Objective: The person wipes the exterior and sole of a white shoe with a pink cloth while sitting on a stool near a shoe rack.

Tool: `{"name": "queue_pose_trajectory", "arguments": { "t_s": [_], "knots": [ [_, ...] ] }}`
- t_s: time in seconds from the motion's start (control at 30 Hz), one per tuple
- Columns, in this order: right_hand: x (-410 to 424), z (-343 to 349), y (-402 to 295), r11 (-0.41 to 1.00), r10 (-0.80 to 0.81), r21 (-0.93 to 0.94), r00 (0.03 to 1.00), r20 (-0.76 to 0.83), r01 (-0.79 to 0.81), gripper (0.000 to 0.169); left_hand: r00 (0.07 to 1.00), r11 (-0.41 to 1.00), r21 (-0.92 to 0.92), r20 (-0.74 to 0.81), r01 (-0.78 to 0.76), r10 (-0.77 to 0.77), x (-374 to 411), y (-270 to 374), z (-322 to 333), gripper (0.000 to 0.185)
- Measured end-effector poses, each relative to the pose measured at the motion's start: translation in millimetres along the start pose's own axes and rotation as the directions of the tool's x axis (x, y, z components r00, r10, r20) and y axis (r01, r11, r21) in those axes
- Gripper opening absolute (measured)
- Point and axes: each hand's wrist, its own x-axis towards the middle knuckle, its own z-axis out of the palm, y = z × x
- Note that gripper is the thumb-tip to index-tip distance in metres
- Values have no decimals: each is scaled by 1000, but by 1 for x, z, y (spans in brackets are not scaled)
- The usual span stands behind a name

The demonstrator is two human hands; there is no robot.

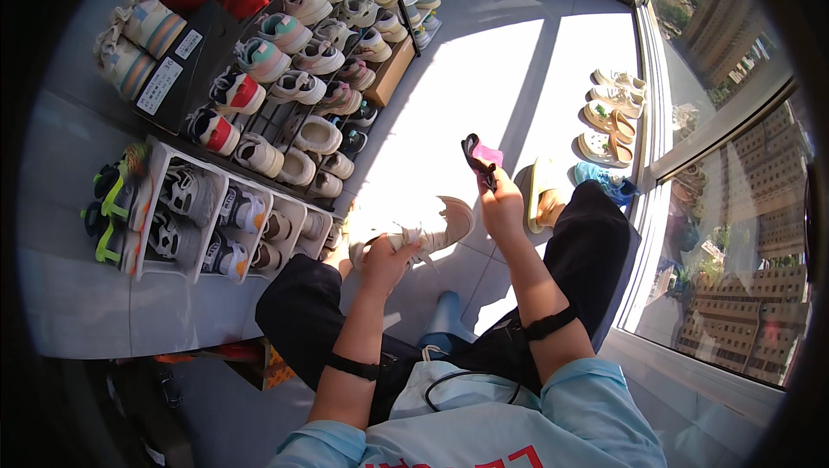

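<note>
My left hand grips a pale cream lace-up sneaker by its opening, with the toe pointing up and to the right. Loose laces hang over the shoe's upper. My right hand is raised to the right of the sneaker, closed around a black and pink cloth, which does not touch the shoe. Both hands are above the tiled floor, between my knees. What material the cloth is made of cannot be told.
A black metal rack full of shoes stands at the left, beside a white plastic shoe organizer. Clogs, white sneakers and blue shoes line the window frame at the right. My foot wears a yellow slipper.
</note>
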Motion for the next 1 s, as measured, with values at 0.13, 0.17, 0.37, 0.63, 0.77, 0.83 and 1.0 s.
{"name": "queue_pose_trajectory", "arguments": {
  "t_s": [0.13, 0.17, 0.37, 0.63, 0.77, 0.83, 1.0],
  "knots": [
    [-42, 23, -8, 937, 349, -230, 746, 568, -264, 22, 966, 818, 518, 180, -252, 184, -5, 16, 18, 20],
    [-44, 26, -17, 886, 436, -189, 624, 648, -423, 22, 963, 676, 687, 216, -267, 160, -8, 14, 18, 21],
    [-56, 34, -15, 954, 159, 51, 646, 747, -294, 27, 944, 626, 706, 248, -330, 218, -8, -9, 9, 19],
    [-45, 27, 10, 979, -118, -51, 749, 652, 198, 34, 971, 928, 365, -238, 75, 15, 16, -25, -27, 22],
    [-46, 24, -6, 958, 74, -247, 706, 704, 146, 23, 904, 946, -316, -382, 68, -193, 25, -32, -45, 24],
    [-38, 18, -8, 961, 190, -270, 842, 505, -56, 25, 876, 873, -484, -392, 64, -282, 27, -18, -42, 25],
    [-22, 18, -6, 962, -136, -200, 962, 236, 185, 40, 876, 861, -432, -261, 269, -405, 20, -7, 1, 32]
  ]
}}
